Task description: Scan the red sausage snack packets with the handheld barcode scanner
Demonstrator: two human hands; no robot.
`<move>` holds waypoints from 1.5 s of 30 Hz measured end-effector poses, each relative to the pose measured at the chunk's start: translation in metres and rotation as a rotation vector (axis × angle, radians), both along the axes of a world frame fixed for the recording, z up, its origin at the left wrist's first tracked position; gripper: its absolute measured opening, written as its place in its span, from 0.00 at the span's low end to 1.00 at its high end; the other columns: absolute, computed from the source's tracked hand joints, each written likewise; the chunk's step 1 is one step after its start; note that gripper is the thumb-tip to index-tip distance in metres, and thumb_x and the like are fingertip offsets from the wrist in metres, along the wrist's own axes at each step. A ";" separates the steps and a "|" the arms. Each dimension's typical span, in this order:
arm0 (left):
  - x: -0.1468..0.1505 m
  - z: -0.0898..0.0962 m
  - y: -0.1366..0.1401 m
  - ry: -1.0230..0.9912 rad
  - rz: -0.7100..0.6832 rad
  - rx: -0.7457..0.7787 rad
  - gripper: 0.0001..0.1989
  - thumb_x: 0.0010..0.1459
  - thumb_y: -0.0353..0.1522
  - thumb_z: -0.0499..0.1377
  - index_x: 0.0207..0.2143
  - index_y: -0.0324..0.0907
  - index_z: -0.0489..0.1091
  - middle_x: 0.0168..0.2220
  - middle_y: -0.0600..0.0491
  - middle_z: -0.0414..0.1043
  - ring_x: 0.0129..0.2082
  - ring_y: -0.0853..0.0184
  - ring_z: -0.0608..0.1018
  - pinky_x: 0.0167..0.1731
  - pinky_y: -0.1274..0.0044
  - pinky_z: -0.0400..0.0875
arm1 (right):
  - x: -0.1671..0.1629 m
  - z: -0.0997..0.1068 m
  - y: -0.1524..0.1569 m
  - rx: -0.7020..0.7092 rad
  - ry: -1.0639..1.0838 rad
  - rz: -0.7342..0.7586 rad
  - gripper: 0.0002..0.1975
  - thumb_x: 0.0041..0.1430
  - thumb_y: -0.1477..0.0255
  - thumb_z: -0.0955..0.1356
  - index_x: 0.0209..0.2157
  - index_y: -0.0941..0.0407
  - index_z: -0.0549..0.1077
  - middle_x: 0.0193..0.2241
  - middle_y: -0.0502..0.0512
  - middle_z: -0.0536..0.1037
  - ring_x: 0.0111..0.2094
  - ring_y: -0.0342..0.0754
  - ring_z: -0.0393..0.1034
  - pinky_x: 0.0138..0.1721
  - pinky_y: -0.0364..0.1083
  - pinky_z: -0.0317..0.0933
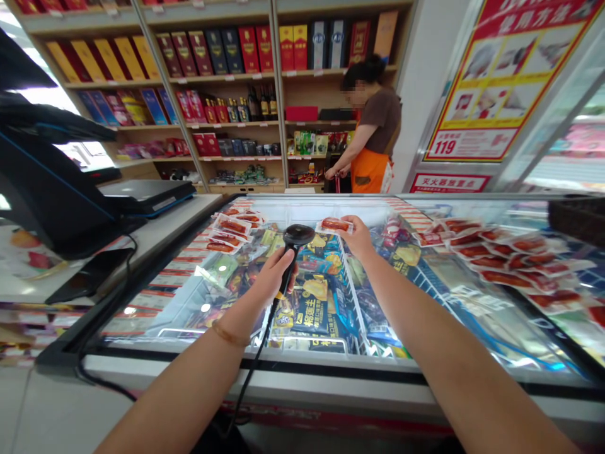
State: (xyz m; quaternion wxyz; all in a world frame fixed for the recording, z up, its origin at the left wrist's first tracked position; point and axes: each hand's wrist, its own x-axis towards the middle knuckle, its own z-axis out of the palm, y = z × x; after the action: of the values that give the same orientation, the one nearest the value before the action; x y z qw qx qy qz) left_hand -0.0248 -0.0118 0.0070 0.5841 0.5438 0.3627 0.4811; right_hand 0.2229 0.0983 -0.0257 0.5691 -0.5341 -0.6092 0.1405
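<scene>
My left hand (275, 272) is wrapped round the handle of a black barcode scanner (299, 234), whose cord runs down over the freezer's front edge. My right hand (356, 237) pinches one end of a clear packet of sausage (335, 224), held just right of the scanner's head. Both hands are above the glass top of a chest freezer (179, 309). A small group of similar sausage packets (231, 225) lies on the glass to the left. A larger spread of sausage packets (510, 249) lies on the right side.
A counter at left carries a black terminal (33, 183) and a flat device (146, 194). Under the glass are bagged frozen goods (312, 302) in wire baskets. A dark basket (579, 217) stands far right. Behind, a person in an orange apron (371, 170) stands by shelves (227, 79).
</scene>
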 end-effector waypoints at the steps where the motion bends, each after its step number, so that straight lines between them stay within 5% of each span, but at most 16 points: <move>1: 0.000 0.000 -0.001 -0.005 -0.012 0.005 0.24 0.50 0.51 0.61 0.38 0.43 0.64 0.22 0.58 0.68 0.11 0.73 0.67 0.09 0.80 0.58 | -0.001 0.001 0.000 0.010 0.005 0.006 0.17 0.46 0.68 0.69 0.41 0.55 0.71 0.38 0.54 0.77 0.37 0.50 0.70 0.43 0.49 0.63; 23: 0.000 0.000 -0.007 -0.004 -0.097 0.036 0.21 0.53 0.49 0.60 0.36 0.42 0.61 0.22 0.59 0.66 0.11 0.75 0.67 0.10 0.81 0.59 | -0.008 0.003 -0.002 0.086 -0.016 0.033 0.18 0.45 0.67 0.69 0.40 0.55 0.69 0.38 0.54 0.76 0.35 0.50 0.69 0.41 0.49 0.63; 27: 0.002 -0.002 -0.004 0.028 -0.024 0.034 0.22 0.52 0.50 0.60 0.34 0.43 0.61 0.21 0.60 0.65 0.11 0.75 0.66 0.10 0.81 0.58 | -0.005 -0.001 -0.002 0.033 -0.038 -0.027 0.18 0.44 0.68 0.68 0.41 0.56 0.69 0.37 0.55 0.77 0.35 0.51 0.70 0.41 0.50 0.63; 32: -0.001 0.008 -0.005 0.016 0.262 -0.116 0.22 0.52 0.52 0.58 0.32 0.43 0.60 0.20 0.61 0.65 0.10 0.74 0.66 0.10 0.80 0.59 | -0.017 0.001 0.006 0.000 -0.115 -0.109 0.17 0.43 0.69 0.68 0.39 0.56 0.69 0.37 0.56 0.76 0.36 0.53 0.70 0.42 0.51 0.62; 39: -0.064 0.051 -0.016 -0.084 0.437 -0.108 0.19 0.54 0.49 0.57 0.31 0.43 0.60 0.20 0.60 0.66 0.10 0.74 0.66 0.09 0.80 0.58 | -0.119 0.038 0.047 0.037 -0.150 0.135 0.16 0.44 0.68 0.68 0.38 0.54 0.70 0.37 0.54 0.77 0.37 0.52 0.70 0.43 0.51 0.63; 45: -0.145 0.057 -0.028 -0.098 0.666 -0.078 0.20 0.54 0.50 0.57 0.32 0.43 0.60 0.21 0.61 0.65 0.10 0.75 0.66 0.09 0.81 0.58 | -0.243 0.055 0.088 -0.043 -0.145 0.200 0.17 0.48 0.68 0.69 0.42 0.55 0.72 0.39 0.56 0.78 0.39 0.53 0.71 0.45 0.52 0.64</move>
State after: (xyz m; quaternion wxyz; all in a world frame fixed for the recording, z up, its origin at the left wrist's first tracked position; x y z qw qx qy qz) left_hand -0.1695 -0.0403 0.0636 0.4323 0.3489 0.5101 0.6567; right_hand -0.0202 0.1861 0.0292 0.4951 -0.4916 -0.6958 0.1705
